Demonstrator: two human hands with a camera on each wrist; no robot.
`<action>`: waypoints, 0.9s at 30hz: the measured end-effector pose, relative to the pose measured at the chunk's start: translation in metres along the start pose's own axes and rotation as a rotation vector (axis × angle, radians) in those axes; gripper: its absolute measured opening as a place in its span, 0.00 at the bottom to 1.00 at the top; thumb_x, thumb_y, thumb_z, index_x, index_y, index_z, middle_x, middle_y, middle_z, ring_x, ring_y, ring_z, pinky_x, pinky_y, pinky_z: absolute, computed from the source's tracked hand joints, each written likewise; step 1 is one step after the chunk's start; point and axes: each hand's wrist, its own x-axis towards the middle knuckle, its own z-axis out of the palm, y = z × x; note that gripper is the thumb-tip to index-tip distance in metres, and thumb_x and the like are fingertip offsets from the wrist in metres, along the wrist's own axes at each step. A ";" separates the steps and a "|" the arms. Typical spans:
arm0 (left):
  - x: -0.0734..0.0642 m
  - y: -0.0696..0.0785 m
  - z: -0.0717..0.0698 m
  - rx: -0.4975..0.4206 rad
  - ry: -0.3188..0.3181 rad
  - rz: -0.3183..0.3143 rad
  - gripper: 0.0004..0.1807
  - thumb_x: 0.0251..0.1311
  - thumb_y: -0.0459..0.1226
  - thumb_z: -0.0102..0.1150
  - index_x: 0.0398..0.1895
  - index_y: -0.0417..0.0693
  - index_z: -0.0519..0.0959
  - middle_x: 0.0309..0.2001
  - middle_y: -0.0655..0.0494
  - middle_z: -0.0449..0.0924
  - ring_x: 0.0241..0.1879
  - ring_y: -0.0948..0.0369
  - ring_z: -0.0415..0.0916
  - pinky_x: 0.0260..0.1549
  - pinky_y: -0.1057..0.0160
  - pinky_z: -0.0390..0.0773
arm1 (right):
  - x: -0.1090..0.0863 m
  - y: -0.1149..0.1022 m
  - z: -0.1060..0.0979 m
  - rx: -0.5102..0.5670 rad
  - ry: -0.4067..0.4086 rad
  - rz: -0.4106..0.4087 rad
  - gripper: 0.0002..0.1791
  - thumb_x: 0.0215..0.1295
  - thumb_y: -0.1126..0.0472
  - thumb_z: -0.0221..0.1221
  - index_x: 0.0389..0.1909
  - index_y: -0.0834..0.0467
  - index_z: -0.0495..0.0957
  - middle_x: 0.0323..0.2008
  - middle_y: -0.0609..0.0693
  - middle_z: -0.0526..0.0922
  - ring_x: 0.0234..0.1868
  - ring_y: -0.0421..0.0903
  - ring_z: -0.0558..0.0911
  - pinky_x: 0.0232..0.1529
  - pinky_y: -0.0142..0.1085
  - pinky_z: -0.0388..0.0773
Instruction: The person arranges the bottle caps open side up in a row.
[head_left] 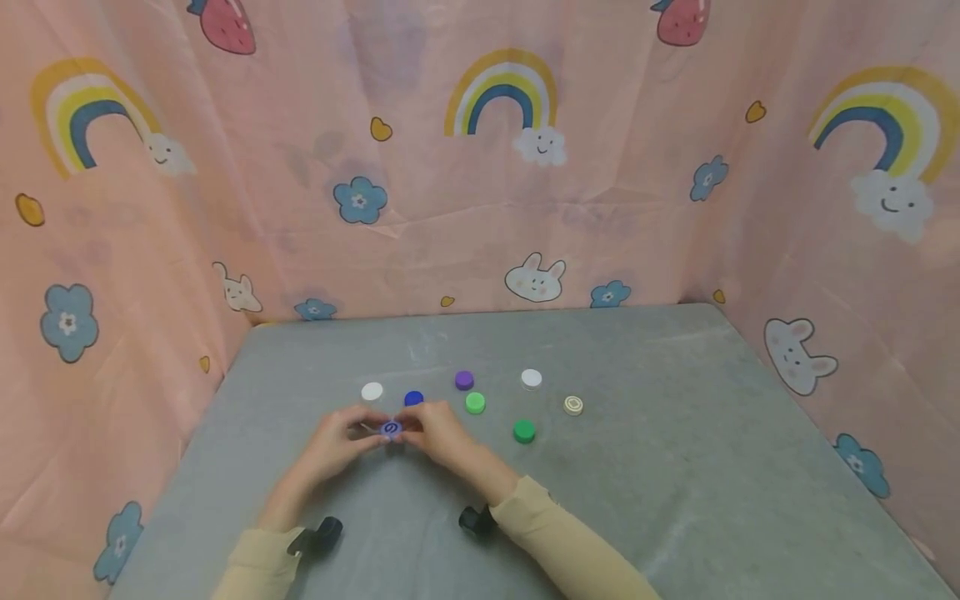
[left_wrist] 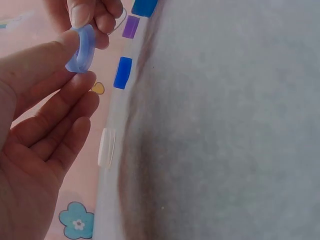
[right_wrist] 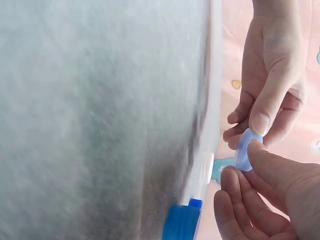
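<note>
A light-blue bottle cap (head_left: 392, 429) with a dark swirl mark on top is held up above the table between both hands. My left hand (head_left: 335, 443) pinches its left side with thumb and fingertips; the left wrist view shows the cap's hollow underside (left_wrist: 82, 52). From the other side my right hand (head_left: 442, 433) pinches the same cap, thumb against its edge in the right wrist view. Just behind the hands lie a dark blue cap (head_left: 413, 398), partly hidden by the right hand, and a white cap (head_left: 372, 391).
Further right on the grey table (head_left: 675, 433) lie a purple cap (head_left: 464, 380), a light green cap (head_left: 475, 403), a darker green cap (head_left: 524, 431), another white cap (head_left: 531, 379) and a cream cap with rings (head_left: 573, 406). A pink patterned curtain (head_left: 420, 267) surrounds the table's back and sides.
</note>
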 end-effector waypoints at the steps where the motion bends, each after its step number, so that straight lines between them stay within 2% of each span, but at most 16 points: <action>1: -0.001 0.001 0.000 0.001 -0.002 0.004 0.13 0.52 0.35 0.68 0.42 0.49 0.83 0.40 0.57 0.85 0.40 0.60 0.80 0.41 0.61 0.80 | -0.001 0.000 0.000 0.002 0.003 0.002 0.12 0.56 0.60 0.67 0.41 0.60 0.84 0.33 0.50 0.87 0.34 0.39 0.84 0.37 0.22 0.76; 8: -0.007 0.001 0.001 -0.019 -0.010 0.000 0.11 0.53 0.38 0.68 0.40 0.53 0.83 0.38 0.62 0.85 0.37 0.67 0.80 0.40 0.66 0.80 | -0.008 -0.001 0.001 -0.002 0.019 -0.007 0.12 0.58 0.59 0.66 0.41 0.60 0.84 0.33 0.50 0.87 0.33 0.37 0.84 0.35 0.22 0.76; 16: -0.011 0.005 0.001 -0.033 -0.006 0.028 0.09 0.55 0.44 0.66 0.40 0.57 0.84 0.38 0.66 0.84 0.38 0.67 0.80 0.40 0.64 0.80 | -0.015 -0.004 -0.004 0.005 0.024 -0.010 0.12 0.60 0.57 0.63 0.42 0.59 0.84 0.36 0.50 0.87 0.36 0.38 0.84 0.38 0.25 0.78; 22: -0.012 0.005 0.003 -0.018 0.065 0.075 0.06 0.55 0.43 0.66 0.36 0.61 0.85 0.35 0.69 0.85 0.35 0.70 0.80 0.35 0.67 0.78 | -0.017 -0.003 -0.004 0.017 0.023 -0.006 0.10 0.62 0.58 0.62 0.42 0.57 0.84 0.37 0.49 0.87 0.37 0.38 0.84 0.39 0.24 0.78; 25: -0.013 0.004 0.004 -0.012 0.098 0.114 0.05 0.54 0.40 0.67 0.35 0.59 0.86 0.34 0.67 0.85 0.34 0.69 0.80 0.34 0.67 0.78 | -0.017 -0.004 -0.004 0.046 0.014 -0.001 0.10 0.63 0.58 0.61 0.42 0.57 0.84 0.38 0.49 0.87 0.38 0.38 0.83 0.39 0.25 0.78; 27: -0.013 0.004 0.004 -0.013 0.112 0.118 0.05 0.54 0.39 0.67 0.34 0.58 0.86 0.33 0.66 0.85 0.33 0.70 0.80 0.33 0.67 0.78 | -0.017 -0.003 -0.005 0.078 0.005 0.010 0.10 0.63 0.58 0.61 0.42 0.57 0.84 0.38 0.49 0.87 0.38 0.37 0.83 0.39 0.25 0.77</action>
